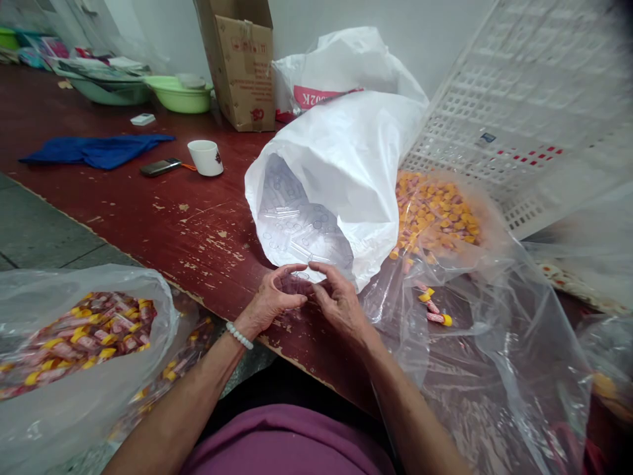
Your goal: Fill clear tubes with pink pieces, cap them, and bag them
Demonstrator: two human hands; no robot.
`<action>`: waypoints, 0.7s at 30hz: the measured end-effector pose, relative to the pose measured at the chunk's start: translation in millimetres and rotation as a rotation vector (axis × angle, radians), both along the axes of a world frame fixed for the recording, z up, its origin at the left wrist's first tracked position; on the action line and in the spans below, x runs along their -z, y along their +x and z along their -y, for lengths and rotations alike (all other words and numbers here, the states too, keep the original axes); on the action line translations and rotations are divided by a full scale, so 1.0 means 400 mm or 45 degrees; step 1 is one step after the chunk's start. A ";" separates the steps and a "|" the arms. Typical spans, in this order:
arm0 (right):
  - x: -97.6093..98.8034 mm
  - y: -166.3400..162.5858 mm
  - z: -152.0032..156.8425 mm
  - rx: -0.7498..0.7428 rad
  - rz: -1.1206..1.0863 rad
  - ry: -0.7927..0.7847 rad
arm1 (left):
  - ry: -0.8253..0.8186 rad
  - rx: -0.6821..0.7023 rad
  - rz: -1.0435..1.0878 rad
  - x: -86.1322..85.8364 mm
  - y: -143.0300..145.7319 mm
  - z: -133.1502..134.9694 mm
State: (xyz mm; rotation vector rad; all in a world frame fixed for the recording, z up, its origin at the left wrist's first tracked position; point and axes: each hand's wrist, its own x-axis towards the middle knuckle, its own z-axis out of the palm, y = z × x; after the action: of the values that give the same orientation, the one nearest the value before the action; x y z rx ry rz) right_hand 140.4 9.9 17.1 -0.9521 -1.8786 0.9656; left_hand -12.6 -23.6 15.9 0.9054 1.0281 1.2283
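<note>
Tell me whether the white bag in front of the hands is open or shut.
Open: the white bag lies on its side, mouth gaping toward the camera, with clear plastic containers visible inside.

Head-worn view, forward and down, close above left hand (270, 305) and right hand (342, 305)

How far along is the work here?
Done: the clear bag at left holds many seemingly filled yellow-capped packs. In hand: the left hand and right hand hold one clear container by the white bag. Left: the candy heap and more clear containers inside that bag.
</note>
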 end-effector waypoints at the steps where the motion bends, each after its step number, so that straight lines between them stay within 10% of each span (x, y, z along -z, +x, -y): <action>1: -0.004 0.002 -0.013 0.043 0.037 -0.002 | -0.010 -0.038 -0.008 0.001 0.004 0.000; 10: 0.015 -0.011 -0.136 0.437 1.122 0.347 | 0.164 -0.249 -0.316 0.031 0.032 0.002; 21: 0.017 0.032 -0.050 0.234 0.638 0.270 | 0.314 -0.264 -0.451 0.045 0.025 0.010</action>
State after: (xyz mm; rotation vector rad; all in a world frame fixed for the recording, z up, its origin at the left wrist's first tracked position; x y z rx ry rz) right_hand 153.4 30.0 10.3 -1.2925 -2.1972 0.4279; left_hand -2.5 -27.7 -2.1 1.2646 1.2938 1.4214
